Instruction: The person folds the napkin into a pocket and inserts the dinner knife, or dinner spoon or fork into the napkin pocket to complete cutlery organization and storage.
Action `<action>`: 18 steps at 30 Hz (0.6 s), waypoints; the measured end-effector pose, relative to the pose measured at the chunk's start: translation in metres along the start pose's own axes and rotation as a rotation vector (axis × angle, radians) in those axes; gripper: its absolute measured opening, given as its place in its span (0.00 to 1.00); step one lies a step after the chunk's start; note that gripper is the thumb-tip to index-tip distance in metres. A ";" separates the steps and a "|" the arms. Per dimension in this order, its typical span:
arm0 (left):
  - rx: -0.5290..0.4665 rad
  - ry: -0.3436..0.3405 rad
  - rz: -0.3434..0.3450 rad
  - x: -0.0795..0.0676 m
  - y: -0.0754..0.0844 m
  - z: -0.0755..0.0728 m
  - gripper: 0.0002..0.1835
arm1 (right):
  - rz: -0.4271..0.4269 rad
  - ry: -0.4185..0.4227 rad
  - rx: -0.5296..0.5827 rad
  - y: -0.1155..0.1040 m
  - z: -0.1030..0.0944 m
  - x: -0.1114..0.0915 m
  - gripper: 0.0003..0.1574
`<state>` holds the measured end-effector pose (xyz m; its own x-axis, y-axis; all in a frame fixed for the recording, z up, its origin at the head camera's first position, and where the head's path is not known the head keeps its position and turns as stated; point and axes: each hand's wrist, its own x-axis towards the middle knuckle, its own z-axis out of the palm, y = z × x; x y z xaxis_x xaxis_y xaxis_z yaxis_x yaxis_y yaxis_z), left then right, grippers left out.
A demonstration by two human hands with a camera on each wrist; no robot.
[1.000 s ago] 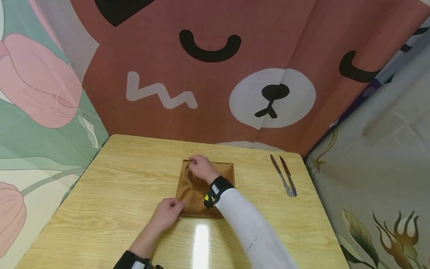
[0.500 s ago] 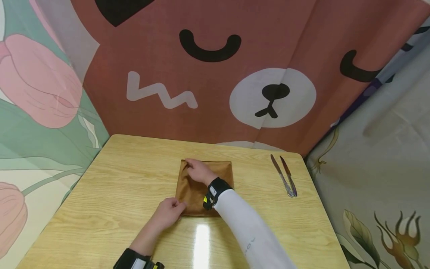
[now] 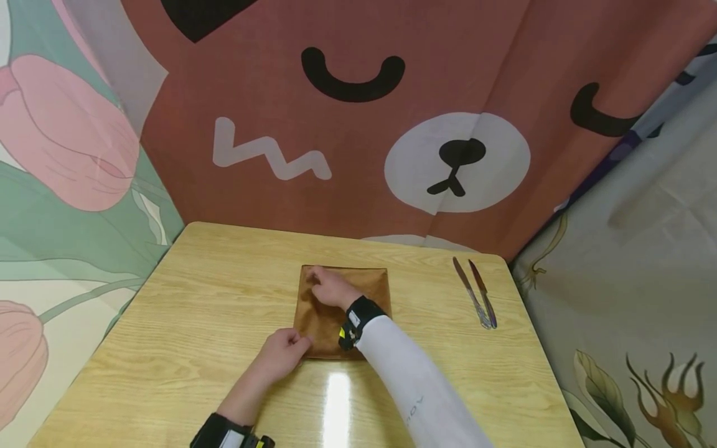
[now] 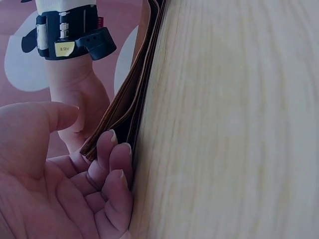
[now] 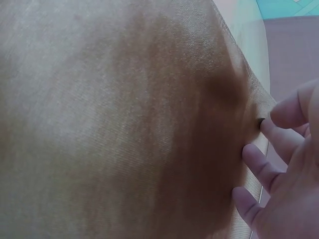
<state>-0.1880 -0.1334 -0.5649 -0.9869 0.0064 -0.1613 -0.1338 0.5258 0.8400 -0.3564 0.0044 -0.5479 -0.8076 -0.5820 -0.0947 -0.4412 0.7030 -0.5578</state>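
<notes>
Brown cloth [image 3: 320, 318], folded in layers, is laid flat mid-worktop [image 3: 213, 298], well apart from left and right edges. Its sides are set roughly in line with the worktop's far edge.

Left hand [image 3: 282, 353] is placed at the cloth's near left corner. Fingers are curled, with the layered edge caught among them; thumb is held out straighter, just beside the cloth in the left wrist view.

Right hand [image 3: 335, 289] is laid over the cloth, fingers at its far left corner. Fingers are slightly bent and spread, tips rested on the fabric by the edge; nothing is gripped. Whether the thumb touches cloth can't be told.

Two knives, left one [image 3: 470, 292] and right one [image 3: 483, 292], are set side by side near the worktop's far right corner, blades pointed at the far edge, handle ends closer together than tips. Black straps [image 3: 366, 311] are worn on both wrists.
</notes>
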 end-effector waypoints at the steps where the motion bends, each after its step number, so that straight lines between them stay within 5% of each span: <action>1: 0.002 0.001 0.001 0.000 0.000 0.000 0.20 | -0.002 -0.002 -0.024 0.000 0.000 0.000 0.23; 10: 0.061 0.018 0.004 0.000 -0.001 -0.001 0.20 | -0.027 -0.096 -0.284 -0.008 0.001 -0.003 0.30; 18: 0.102 0.013 0.007 0.001 -0.001 -0.002 0.16 | 0.058 -0.127 -0.337 -0.007 0.009 -0.004 0.32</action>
<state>-0.1892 -0.1361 -0.5649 -0.9889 -0.0002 -0.1485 -0.1178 0.6099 0.7836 -0.3469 -0.0020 -0.5509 -0.7894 -0.5683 -0.2322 -0.5173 0.8194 -0.2471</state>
